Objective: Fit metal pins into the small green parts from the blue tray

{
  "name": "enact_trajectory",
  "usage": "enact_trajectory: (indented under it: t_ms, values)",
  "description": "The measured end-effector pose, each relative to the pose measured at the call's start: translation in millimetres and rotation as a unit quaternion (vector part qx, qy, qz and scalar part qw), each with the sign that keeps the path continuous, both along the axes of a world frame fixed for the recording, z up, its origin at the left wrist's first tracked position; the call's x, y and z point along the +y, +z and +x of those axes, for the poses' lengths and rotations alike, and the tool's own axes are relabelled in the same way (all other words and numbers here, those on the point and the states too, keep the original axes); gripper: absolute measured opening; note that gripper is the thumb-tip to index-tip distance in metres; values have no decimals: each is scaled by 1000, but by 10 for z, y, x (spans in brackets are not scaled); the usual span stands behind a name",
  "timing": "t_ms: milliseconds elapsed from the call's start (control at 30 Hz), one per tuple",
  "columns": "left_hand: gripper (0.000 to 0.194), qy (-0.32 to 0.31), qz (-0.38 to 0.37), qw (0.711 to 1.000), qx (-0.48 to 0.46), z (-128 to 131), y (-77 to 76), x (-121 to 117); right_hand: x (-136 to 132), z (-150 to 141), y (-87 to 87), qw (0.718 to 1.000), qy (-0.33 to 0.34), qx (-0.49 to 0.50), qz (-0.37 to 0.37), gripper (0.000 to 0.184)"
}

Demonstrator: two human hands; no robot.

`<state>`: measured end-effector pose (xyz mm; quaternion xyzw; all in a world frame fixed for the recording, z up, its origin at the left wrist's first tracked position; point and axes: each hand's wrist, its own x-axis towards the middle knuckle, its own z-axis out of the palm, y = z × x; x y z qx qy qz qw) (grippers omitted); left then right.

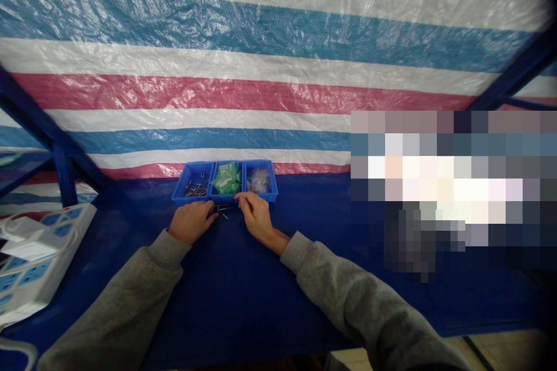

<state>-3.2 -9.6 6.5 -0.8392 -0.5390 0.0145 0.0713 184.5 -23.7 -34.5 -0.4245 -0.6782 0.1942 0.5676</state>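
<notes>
Loose metal pieces [223,213]: slim, rod-like, few in number; lying on the blue tabletop [256,295], between both hands, just in front of the tray [194,171]. Exact form too small to tell.

Left hand [194,222]: back upward, fingers curled, thumb and forefinger at the left ends of the pieces. Pinched on one or merely beside, cannot tell.

Right hand [258,217]: turned inward, thumb and forefinger brought close together by the tray's near side. Clamped on a piece or not, cannot tell.

Handling, by judgement: best done with fingertips alone, one piece at a time. Press lightly on one end to lift the other; then pinch near the middle. Rest both wrists low for steadiness. Spread crossed pieces apart first, to avoid picking up two. Mind the tray edge, probably light and easily nudged.

Materials. Tray: blue, apparently moulded plastic; three rectangular compartments in a row. At left, a heap of metal pieces [196,191], thin, faintly shiny, crossed at random. In the middle, green bagged material [228,179], crumpled and glossy. At right, clear bagging [259,179], wrinkled, contents unclear.

Surroundings: striped sheet [261,40], woven, creased, reflective; grey sleeves [119,295], soft knit with ribbed cuffs; white power strip [49,284], hard, blocky, with blue sockets.
</notes>
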Motion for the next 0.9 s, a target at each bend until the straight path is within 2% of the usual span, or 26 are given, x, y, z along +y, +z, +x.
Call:
enact_trajectory:
  t_ms: [333,900]
  values:
    - [33,6,-9,1000,-9,28,-10,-15,7,-2,-5,1000,3,-2,-3,27]
    - [30,43,-9,999,-11,63,-34,-10,2,-2,0,1000,8,1,-4,27]
